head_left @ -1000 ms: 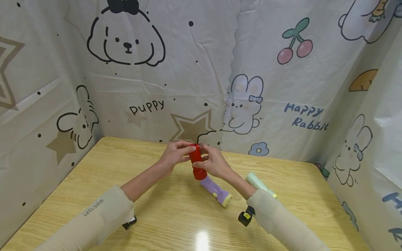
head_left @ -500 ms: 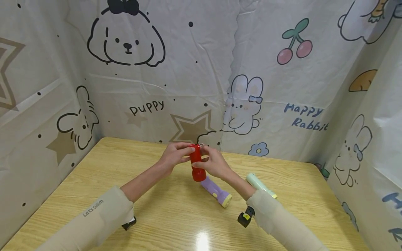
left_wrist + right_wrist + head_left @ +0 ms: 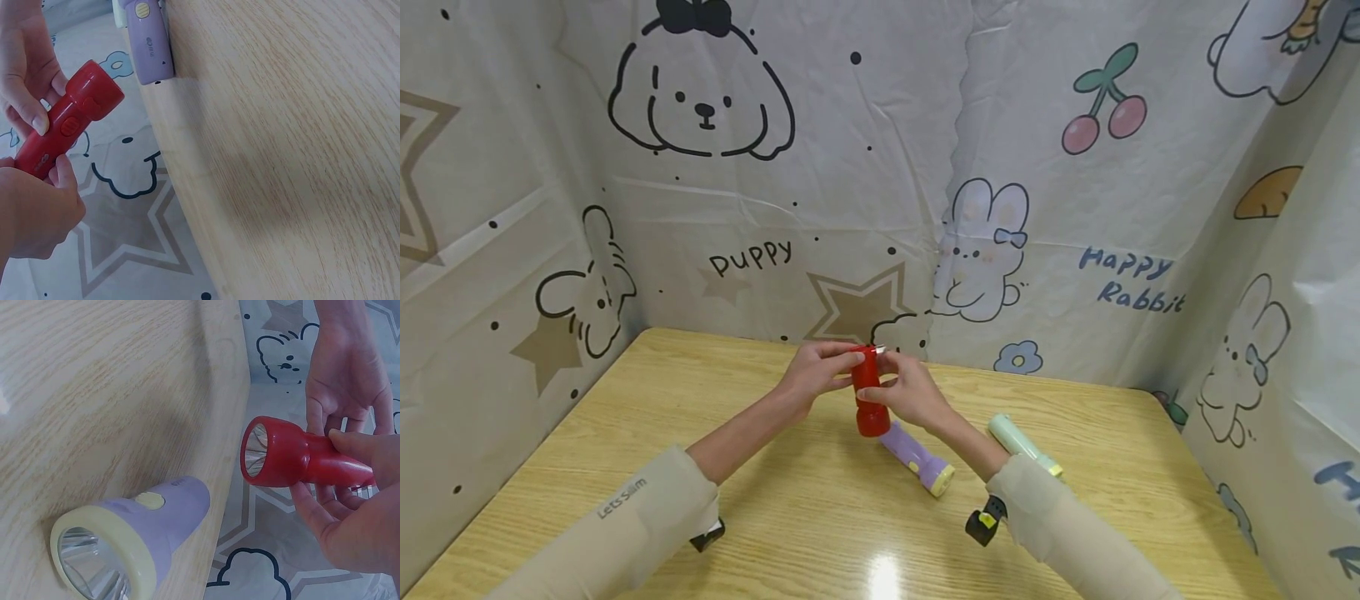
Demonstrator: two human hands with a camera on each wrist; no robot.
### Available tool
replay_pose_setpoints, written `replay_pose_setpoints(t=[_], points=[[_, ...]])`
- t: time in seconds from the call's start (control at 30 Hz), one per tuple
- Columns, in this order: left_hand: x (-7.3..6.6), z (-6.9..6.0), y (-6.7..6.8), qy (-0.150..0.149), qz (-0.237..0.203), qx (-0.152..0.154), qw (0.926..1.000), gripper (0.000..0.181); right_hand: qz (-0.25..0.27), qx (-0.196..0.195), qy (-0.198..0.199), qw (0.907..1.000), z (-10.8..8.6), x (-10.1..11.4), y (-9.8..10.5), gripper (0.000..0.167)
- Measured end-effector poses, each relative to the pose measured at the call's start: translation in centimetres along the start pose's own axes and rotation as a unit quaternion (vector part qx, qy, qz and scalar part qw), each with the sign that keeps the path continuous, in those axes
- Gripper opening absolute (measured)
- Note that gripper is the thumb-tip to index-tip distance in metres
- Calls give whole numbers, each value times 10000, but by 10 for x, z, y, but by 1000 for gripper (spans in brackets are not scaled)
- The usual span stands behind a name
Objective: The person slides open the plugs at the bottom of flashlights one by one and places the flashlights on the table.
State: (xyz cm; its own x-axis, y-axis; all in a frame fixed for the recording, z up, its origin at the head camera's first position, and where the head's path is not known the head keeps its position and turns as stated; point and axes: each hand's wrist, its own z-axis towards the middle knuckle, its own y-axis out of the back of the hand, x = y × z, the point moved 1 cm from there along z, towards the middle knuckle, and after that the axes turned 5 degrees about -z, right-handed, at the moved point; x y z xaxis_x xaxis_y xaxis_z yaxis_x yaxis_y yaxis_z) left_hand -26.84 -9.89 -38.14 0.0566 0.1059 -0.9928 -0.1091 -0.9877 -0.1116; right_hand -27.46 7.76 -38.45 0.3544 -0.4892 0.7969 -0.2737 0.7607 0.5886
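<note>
A red flashlight is held between both hands above the table's far side, its wide lens end down in the head view. My left hand grips its narrow upper end from the left. From the right, my right hand pinches the body with thumb and fingers. A small metallic piece sticks out at the top end, beside the right fingertips. The left wrist view shows the button side of the red flashlight; in the right wrist view its lens end faces left.
A purple flashlight with a yellow rim lies just below the red one. Farther right, a mint green flashlight lies partly behind the right forearm. A printed cloth hangs behind the wooden table.
The lens end of the red flashlight has swung slightly left and down, so it stands more upright. Both hands keep their hold, and the metallic piece at its top shows more.
</note>
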Motion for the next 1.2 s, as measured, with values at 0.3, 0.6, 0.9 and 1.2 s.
replay_pose_setpoints(t=[0.3,0.6,0.9,1.2], points=[[4,1,2,15,-49,12,10000,37,-28,-155,10,9999,0,-1,-4,35],[7,1,4,41,-28,64,10000,37,-168,-185,-31,9997,-2,-3,-8,38],[7,3,6,66,104,78,9999,40,-68,-179,-188,9996,-2,1,-10,40],[7,3,8,123,244,76,9996,39,306,-205,-439,9984,-3,1,-15,36]])
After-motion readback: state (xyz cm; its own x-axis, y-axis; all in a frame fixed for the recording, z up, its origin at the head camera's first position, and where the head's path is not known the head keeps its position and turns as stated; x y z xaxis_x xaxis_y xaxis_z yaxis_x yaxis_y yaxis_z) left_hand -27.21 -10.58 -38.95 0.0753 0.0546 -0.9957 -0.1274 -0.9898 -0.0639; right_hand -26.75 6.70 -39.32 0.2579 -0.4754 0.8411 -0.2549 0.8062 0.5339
